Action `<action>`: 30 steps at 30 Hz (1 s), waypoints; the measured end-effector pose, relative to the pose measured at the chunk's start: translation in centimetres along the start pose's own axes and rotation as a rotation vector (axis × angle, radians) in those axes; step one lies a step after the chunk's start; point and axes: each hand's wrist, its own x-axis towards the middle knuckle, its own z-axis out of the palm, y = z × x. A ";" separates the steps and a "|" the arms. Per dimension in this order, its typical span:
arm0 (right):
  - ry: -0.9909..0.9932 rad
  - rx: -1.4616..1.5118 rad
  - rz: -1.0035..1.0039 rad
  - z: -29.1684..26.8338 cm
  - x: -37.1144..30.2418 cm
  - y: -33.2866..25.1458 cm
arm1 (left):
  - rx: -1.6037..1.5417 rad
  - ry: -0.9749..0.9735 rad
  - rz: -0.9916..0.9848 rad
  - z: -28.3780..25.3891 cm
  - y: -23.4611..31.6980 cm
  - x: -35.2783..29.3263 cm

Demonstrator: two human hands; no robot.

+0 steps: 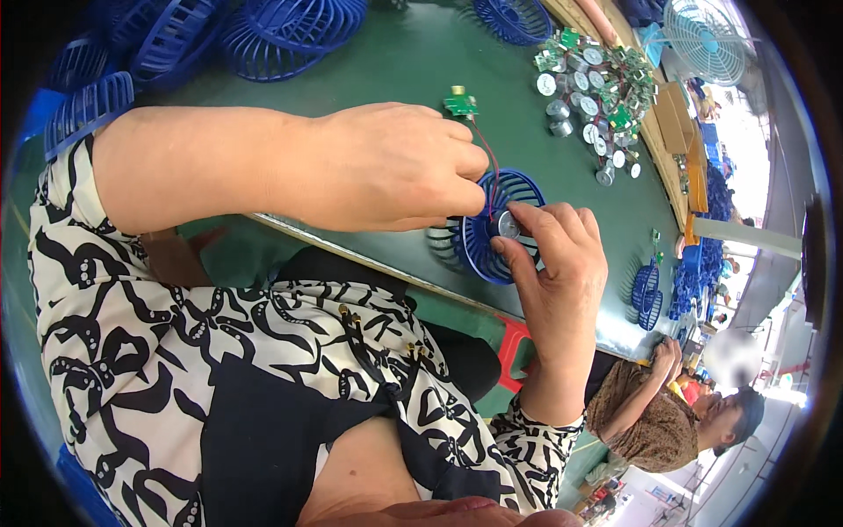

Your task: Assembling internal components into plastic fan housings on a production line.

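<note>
Right hand (559, 255): motor (508, 225) pinched, thumb and fingers, at cage (478, 249) by near edge of table (395, 75). Left hand (404, 167): curled at cage's left; grip hidden, cannot tell. Board (460, 104) beyond; heap (590, 104) far right.

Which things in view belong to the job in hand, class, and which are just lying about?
Job in hand:
silver motor in the right hand
blue slatted cage
green circuit board
red wire

Apparently lying about:
heap of motors and boards
other blue cages
cardboard box
</note>
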 end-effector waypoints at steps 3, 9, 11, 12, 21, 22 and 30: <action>-0.061 0.005 -0.039 0.2 0.1 -0.1 | 0.009 0.021 0.004 0.2 0.0 -0.1; -0.127 -0.107 -0.051 0.1 0.4 -0.5 | 0.037 0.056 0.014 0.7 -0.1 0.1; -0.140 -0.137 -0.059 -0.1 0.5 -0.6 | 0.037 0.058 0.024 0.8 -0.3 0.2; -0.155 -0.167 -0.067 -0.1 0.6 -0.7 | 0.037 0.061 0.033 0.8 -0.3 0.2; -0.156 -0.233 -0.050 0.2 0.8 -1.3 | 0.038 0.078 0.016 0.4 -0.4 0.0; -0.098 -0.180 -0.025 -0.1 0.5 -1.8 | 0.051 0.086 0.018 0.3 -0.2 0.0; 0.079 -0.106 -0.170 3.3 -4.4 0.2 | -0.031 0.107 0.033 0.1 -0.2 0.5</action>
